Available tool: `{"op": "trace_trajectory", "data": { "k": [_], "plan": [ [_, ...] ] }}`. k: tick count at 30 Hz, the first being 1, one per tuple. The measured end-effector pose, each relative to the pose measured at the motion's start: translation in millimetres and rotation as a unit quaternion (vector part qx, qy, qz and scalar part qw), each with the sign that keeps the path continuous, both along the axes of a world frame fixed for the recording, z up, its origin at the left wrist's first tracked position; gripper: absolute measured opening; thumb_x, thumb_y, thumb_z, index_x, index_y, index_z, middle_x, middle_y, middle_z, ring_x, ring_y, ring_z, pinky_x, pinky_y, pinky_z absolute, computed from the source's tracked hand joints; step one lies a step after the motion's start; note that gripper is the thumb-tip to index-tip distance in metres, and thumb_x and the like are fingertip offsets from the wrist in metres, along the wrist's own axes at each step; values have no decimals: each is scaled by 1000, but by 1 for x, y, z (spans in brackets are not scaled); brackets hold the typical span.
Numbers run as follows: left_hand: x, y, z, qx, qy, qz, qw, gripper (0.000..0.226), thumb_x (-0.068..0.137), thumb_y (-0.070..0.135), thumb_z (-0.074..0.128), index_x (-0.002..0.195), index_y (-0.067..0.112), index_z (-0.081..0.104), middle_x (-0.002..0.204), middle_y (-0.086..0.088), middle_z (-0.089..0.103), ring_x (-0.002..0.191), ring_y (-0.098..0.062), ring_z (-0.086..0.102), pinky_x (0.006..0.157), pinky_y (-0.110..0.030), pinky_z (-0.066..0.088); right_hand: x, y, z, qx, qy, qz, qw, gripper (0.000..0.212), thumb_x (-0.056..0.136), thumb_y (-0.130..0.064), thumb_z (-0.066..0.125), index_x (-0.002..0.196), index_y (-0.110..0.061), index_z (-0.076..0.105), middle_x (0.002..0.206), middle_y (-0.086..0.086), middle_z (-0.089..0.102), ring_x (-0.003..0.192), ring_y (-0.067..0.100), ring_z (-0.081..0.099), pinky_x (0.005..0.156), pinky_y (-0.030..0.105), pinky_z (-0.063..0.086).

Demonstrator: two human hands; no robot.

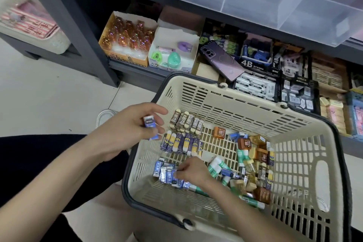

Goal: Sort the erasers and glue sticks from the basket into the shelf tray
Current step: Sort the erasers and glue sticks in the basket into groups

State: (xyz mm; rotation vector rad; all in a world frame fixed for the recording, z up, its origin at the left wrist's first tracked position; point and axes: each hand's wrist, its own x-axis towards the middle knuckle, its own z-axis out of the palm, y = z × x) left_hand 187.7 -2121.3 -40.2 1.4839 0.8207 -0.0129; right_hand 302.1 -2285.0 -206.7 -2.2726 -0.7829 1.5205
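A cream basket with a dark rim sits in front of me and holds sorted rows of small erasers: brown 2B ones, yellow-and-navy ones and blue ones. A mixed pile of erasers and green-capped glue sticks lies at its right. My left hand hovers over the basket's left rim and grips a couple of blue erasers. My right hand is down in the basket, pinching at the blue eraser row. The clear divided shelf tray juts out above.
The low shelf holds boxes of stock: orange trinkets, a white box of small gadgets, 4B eraser packs. A purple phone lies on the shelf edge behind the basket. A white shoe shows on the pale floor at left.
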Motion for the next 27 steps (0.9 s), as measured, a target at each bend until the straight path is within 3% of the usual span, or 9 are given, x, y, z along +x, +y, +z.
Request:
{"op": "trace_trajectory", "data": {
  "k": [2, 4, 7, 9, 11, 14, 18, 23, 27],
  "plan": [
    [-6, -3, -2, 13, 0, 4, 1000, 37, 82, -15, 61, 101, 16, 63, 87, -4, 66, 84, -21, 71, 80, -34, 56, -3, 4, -3, -4, -30, 37, 999, 23, 79, -26, 74, 98, -13, 74, 102, 2, 71, 80, 10, 59, 71, 24, 46],
    [-8, -7, -6, 36, 10, 4, 999, 35, 78, -12, 67, 96, 17, 63, 85, -2, 70, 84, -24, 71, 80, -36, 55, -3, 3, -1, -2, -48, 42, 998, 24, 81, -30, 73, 101, -17, 70, 104, -1, 67, 83, 12, 56, 70, 24, 42],
    [-7, -15, -16, 71, 12, -9, 997, 28, 81, -6, 67, 93, 20, 62, 91, 0, 71, 89, -19, 70, 87, -35, 54, 7, -1, 18, 36, -26, -16, 999, 22, 86, -30, 68, 103, -16, 69, 97, -2, 64, 85, 15, 59, 77, 31, 49],
    [-5, -21, -25, 101, -6, -18, 995, 27, 88, -2, 60, 95, 23, 62, 98, 4, 71, 96, -8, 67, 93, -30, 51, 14, -3, 45, 83, 39, -105, 990, 16, 90, -25, 63, 102, -15, 69, 90, 0, 67, 79, 15, 61, 72, 29, 52],
    [-2, -29, -34, 94, -42, -8, 995, 33, 92, -3, 53, 101, 28, 61, 104, 5, 70, 103, -3, 64, 96, -27, 48, 18, -3, 75, 142, 160, -188, 959, 11, 91, -21, 61, 96, -14, 68, 82, 3, 69, 71, 12, 62, 63, 24, 51],
    [3, -39, -46, 73, -76, 6, 994, 37, 93, -4, 49, 111, 27, 58, 111, 10, 68, 114, -1, 57, 99, -25, 43, 14, 0, 109, 210, 252, -222, 918, 9, 88, -16, 62, 95, -12, 68, 83, 6, 71, 77, 17, 65, 69, 27, 55],
    [5, -42, -57, 71, -97, 0, 993, 38, 94, -3, 49, 116, 27, 56, 117, 15, 65, 119, 1, 53, 101, -21, 42, 5, 8, 114, 242, 205, -218, 923, 8, 87, -6, 65, 94, -10, 65, 72, 0, 67, 65, 10, 60, 54, 20, 47],
    [-2, -44, -68, 106, -98, -18, 989, 42, 93, -4, 50, 118, 30, 54, 118, 24, 60, 120, 4, 51, 97, -12, 41, -2, 11, 98, 218, 205, -193, 934, 8, 87, -10, 66, 95, -8, 67, 63, -11, 64, 53, -2, 52, 52, 17, 39],
    [-8, -42, -71, 240, -89, -58, 965, 40, 95, 10, 51, 115, 44, 52, 123, 9, 61, 121, -3, 50, 105, -26, 39, 2, 11, 81, 164, 225, -218, 935, 4, 86, -12, 68, 83, -14, 66, 62, -5, 59, 54, 6, 47, 51, 18, 35]
  ]
}}
